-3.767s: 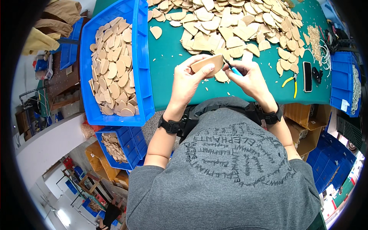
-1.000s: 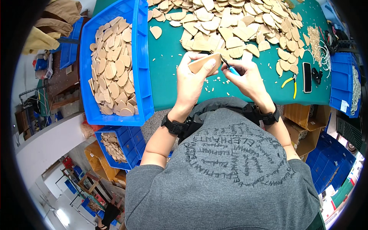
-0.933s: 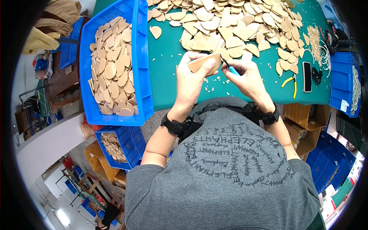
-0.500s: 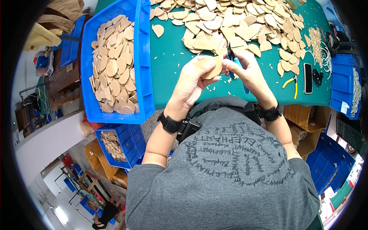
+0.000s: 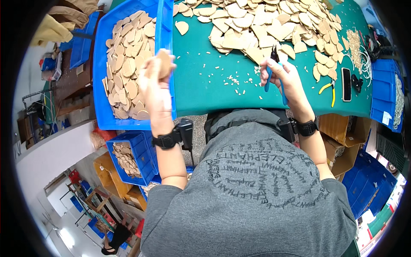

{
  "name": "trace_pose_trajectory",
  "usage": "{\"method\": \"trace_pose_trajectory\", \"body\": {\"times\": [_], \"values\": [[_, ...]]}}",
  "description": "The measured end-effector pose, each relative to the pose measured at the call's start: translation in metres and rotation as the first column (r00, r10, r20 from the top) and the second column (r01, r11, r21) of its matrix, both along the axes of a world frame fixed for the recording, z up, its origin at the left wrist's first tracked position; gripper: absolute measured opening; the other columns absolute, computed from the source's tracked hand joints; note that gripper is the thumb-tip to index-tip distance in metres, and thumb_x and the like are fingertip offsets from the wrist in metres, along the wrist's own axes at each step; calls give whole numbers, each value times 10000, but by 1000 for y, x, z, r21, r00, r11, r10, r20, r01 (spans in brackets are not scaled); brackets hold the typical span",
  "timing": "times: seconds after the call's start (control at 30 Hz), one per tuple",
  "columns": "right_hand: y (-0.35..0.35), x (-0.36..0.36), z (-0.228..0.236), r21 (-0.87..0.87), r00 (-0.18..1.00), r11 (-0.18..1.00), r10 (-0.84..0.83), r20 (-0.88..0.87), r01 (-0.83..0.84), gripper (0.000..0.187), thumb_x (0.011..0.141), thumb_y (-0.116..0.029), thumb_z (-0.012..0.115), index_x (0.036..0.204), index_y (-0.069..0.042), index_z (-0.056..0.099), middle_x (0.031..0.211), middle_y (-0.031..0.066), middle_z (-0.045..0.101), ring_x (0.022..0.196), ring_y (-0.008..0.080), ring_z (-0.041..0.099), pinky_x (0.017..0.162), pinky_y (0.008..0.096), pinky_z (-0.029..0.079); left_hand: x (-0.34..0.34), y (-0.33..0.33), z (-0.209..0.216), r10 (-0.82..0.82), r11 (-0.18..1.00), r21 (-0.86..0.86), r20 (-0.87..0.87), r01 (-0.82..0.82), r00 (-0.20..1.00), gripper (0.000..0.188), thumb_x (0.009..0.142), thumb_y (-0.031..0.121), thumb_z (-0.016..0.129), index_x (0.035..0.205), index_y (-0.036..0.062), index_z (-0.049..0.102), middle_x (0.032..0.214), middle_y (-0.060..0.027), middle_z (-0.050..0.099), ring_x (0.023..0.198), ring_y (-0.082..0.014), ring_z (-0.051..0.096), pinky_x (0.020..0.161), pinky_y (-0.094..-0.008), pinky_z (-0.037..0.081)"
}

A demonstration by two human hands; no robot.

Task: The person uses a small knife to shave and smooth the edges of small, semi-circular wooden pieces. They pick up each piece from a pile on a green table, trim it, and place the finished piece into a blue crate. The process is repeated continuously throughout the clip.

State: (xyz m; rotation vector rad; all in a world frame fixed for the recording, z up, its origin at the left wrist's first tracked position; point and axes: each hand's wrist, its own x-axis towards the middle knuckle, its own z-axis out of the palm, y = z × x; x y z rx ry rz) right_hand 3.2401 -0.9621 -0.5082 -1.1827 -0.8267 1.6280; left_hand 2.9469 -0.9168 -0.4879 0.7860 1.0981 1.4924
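Observation:
My left hand [image 5: 155, 83] is closed on a flat tan half-round piece [image 5: 164, 63], over the right wall of a big blue bin [image 5: 165, 25]. That bin holds a heap of similar half-round pieces [image 5: 128, 66]. Over the green table my right hand [image 5: 287, 79] grips blue-handled nippers [image 5: 274, 55], their dark jaws pointing away from me. Beyond both hands spreads a large pile of tan pieces [image 5: 261, 25]. Small tan crumbs [image 5: 234, 80] are scattered on the table between my hands.
Yellow-handled pliers [image 5: 329, 91] and a phone [image 5: 346, 85] lie at the right. Past them stands a blue bin [image 5: 382, 92] with pale cords. A smaller blue bin [image 5: 147, 156] of pieces sits below the big one. Another person [image 5: 117, 237] is at the lower left.
My left hand has moved left with the half-round piece, from beside the nippers to over the blue bin. My right hand has shifted slightly right, still holding the nippers.

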Motion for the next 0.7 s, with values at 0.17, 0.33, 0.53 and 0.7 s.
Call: {"method": "trace_pose_trajectory", "body": {"times": [0.17,0.33,0.53,0.7], "values": [[-17,29,-15,-43,993,998,-42,111,47,269,933,-257,567,989,6,577,755,35,553,702,120,552,667,262,475,-21,17,-29,516,845,325,-701,-424,492,445,843,177,689,1201,26,472,1240,-145,482,1166,-244,454,976,-395,380],[-24,44,-13,21,982,1000,-13,190,9,242,924,-220,579,995,10,597,752,29,560,694,113,549,657,256,466,85,58,-111,81,851,186,-970,491,228,478,786,132,669,1246,99,543,1307,-152,501,1222,-334,447,1040,-412,357],[-28,68,-14,-7,976,993,-111,190,115,229,891,-250,651,951,-34,604,704,-6,552,651,71,512,611,216,416,119,81,-148,-152,845,-192,-981,500,-119,406,689,52,727,1074,62,600,1050,-143,532,1065,-312,509,872,-393,471],[-25,68,-17,18,953,1000,-17,303,12,253,870,-258,670,932,-18,620,733,-18,566,653,47,473,589,216,411,122,53,-87,-584,802,-450,-456,392,672,302,841,200,697,1037,17,561,982,-130,633,717,-229,677,612,-294,562]]}}
